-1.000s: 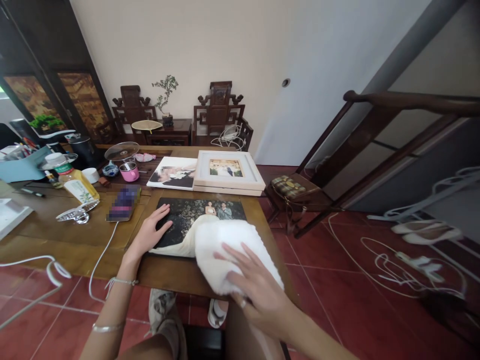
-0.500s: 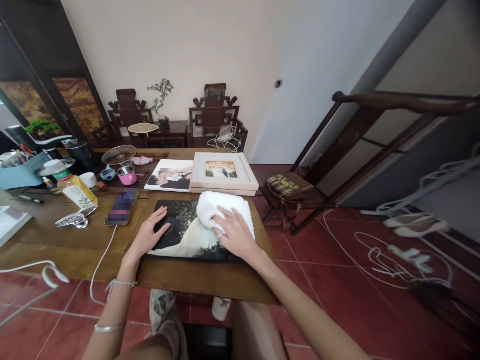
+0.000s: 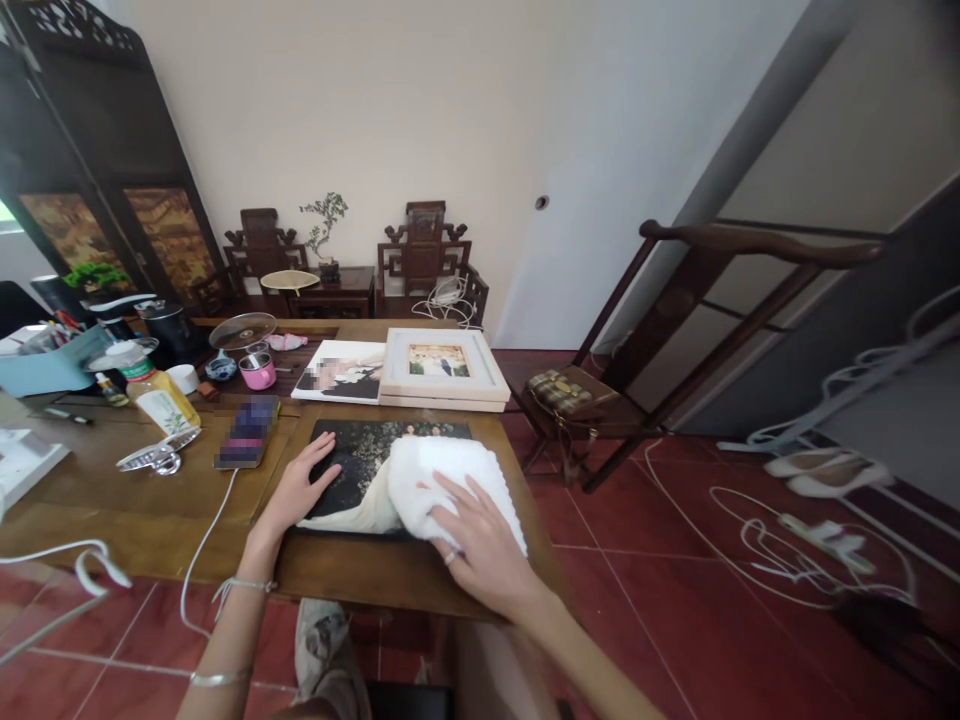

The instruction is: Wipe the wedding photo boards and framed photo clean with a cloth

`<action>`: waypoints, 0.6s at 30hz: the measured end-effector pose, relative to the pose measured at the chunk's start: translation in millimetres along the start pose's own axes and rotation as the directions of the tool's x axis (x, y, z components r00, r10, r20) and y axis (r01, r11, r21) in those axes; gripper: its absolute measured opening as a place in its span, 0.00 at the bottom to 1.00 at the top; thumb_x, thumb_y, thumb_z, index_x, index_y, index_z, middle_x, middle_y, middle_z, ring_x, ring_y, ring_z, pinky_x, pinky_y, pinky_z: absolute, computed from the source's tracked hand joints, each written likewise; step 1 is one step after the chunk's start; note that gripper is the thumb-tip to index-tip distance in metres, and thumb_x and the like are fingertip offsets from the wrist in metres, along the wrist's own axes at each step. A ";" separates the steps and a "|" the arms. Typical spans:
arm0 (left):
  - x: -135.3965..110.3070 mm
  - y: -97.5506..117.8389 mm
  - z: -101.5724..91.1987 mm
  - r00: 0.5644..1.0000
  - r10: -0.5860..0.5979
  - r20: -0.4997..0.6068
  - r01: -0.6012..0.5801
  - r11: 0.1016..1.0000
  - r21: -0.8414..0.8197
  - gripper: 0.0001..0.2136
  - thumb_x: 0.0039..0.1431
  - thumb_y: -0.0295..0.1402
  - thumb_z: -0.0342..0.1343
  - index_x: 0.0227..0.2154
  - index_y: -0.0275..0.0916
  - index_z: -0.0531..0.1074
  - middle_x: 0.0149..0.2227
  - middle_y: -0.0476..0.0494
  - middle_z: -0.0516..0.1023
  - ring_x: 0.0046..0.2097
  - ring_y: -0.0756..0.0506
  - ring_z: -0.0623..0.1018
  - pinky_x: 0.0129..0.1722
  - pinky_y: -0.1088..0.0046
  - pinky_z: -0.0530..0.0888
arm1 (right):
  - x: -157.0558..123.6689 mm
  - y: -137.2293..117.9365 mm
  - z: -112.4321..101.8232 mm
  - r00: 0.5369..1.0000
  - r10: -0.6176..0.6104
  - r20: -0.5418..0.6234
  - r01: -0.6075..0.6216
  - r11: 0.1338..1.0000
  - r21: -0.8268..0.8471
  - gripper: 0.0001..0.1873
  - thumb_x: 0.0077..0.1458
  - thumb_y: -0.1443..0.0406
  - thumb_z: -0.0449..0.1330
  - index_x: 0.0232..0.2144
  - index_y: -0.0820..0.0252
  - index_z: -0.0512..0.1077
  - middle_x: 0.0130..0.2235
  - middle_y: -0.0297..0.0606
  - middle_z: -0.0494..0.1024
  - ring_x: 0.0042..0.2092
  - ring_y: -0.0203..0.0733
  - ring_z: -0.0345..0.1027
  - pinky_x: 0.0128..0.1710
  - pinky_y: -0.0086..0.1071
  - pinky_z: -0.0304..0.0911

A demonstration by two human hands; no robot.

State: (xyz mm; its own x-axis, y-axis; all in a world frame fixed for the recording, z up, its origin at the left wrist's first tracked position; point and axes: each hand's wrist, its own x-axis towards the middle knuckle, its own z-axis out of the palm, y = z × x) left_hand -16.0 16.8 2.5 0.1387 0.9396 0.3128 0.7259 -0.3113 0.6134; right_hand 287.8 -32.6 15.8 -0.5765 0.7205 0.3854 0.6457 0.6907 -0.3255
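Observation:
A dark photo print (image 3: 360,450) showing a figure in a long white dress lies flat near the table's front edge. My left hand (image 3: 304,482) rests on its left edge, fingers spread. With my right hand (image 3: 480,545) I hold a folded white towel (image 3: 442,465) against the print's right part. The towel hides much of that side and overhangs its lower right corner. My right thumb and fingers press into the cloth; a ring shows on one finger.
Behind the print are a framed picture (image 3: 446,368) and a white-edged photo (image 3: 341,370). To the left lie a phone (image 3: 247,432) with a white cable, a hair claw clip (image 3: 160,452), an oil bottle (image 3: 161,400) and a pink cup (image 3: 258,371). A wooden chair (image 3: 637,330) holds a checked bag (image 3: 562,392).
My right hand and the towel have moved toward me and slightly right, uncovering the print's upper part. My left hand stays on the left edge. The view has tilted up a little.

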 end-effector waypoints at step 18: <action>-0.3 -4.4 1.9 0.999 0.027 -0.034 -0.028 0.999 -0.039 0.22 0.65 0.42 0.45 0.54 0.35 0.70 0.61 0.38 0.66 0.63 0.42 0.64 0.64 0.58 0.58 | -6.7 -32.4 7.6 0.957 -0.213 0.195 0.202 0.976 0.075 0.17 0.49 0.70 0.55 0.43 0.55 0.71 0.65 0.36 0.59 0.68 0.51 0.37 0.65 0.57 0.30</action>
State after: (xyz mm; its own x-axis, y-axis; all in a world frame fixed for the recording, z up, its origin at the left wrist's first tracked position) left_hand -17.9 18.1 -1.7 0.1348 0.9256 0.3536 0.6948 -0.3427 0.6323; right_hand 266.9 -59.3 17.3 -0.7873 0.5543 0.2702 0.4761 0.8249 -0.3049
